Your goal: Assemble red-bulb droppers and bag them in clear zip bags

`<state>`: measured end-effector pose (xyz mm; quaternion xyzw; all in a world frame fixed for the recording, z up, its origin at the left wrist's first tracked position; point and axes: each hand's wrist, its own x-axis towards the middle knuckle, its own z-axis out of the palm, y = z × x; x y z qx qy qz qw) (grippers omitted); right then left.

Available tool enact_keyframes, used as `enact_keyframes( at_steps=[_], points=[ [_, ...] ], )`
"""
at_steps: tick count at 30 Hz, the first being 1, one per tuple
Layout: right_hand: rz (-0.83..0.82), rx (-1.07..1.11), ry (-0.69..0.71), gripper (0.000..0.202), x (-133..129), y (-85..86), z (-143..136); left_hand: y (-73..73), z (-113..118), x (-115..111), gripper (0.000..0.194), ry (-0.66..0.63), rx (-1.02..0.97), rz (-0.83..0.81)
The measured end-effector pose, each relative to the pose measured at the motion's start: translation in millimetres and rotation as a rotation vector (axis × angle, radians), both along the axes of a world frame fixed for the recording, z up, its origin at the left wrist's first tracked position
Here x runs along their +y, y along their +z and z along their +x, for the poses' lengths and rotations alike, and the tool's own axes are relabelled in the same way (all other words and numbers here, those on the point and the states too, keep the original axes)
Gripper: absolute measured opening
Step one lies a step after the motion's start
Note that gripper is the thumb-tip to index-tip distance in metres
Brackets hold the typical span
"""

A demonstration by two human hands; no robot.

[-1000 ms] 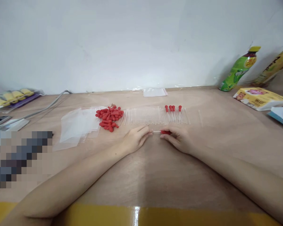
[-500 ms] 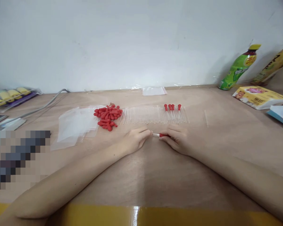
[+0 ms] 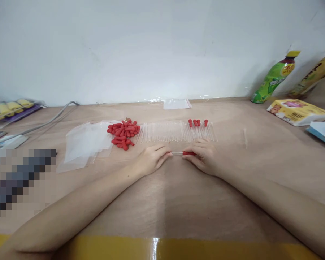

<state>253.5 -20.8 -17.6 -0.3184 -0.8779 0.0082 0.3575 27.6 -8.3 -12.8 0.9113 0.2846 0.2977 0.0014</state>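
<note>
Between my two hands lies a clear dropper tube (image 3: 177, 153) with a red rubber bulb (image 3: 189, 153) at its right end. My left hand (image 3: 156, 159) pinches the left part of the tube, whose tip is hidden by the fingers. My right hand (image 3: 206, 156) grips the bulb between thumb and fingers. Just beyond them, a row of clear tubes (image 3: 162, 132) lies side by side on the table; several at its right end carry red bulbs (image 3: 195, 123). To the left of that row is a pile of loose red bulbs (image 3: 124, 131).
Clear plastic bags (image 3: 79, 144) lie left of the pile, and a small bag (image 3: 177, 104) rests by the wall. A grey cable (image 3: 56, 117) runs at left. On the right stand a green bottle (image 3: 274, 79) and a yellow tissue pack (image 3: 298, 112).
My left hand has shifted slightly left along the tube, so more of it shows between the hands. The right hand still holds the bulb, and more of the red is visible.
</note>
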Motion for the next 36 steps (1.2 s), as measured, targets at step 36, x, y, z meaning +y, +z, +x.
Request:
enact_keyframes(
  at_steps=[36],
  points=[
    [-0.695,0.496,-0.698,0.026,79,42.0,104,2.3,12,-4,0.019,-0.069,-0.061,-0.134]
  ],
)
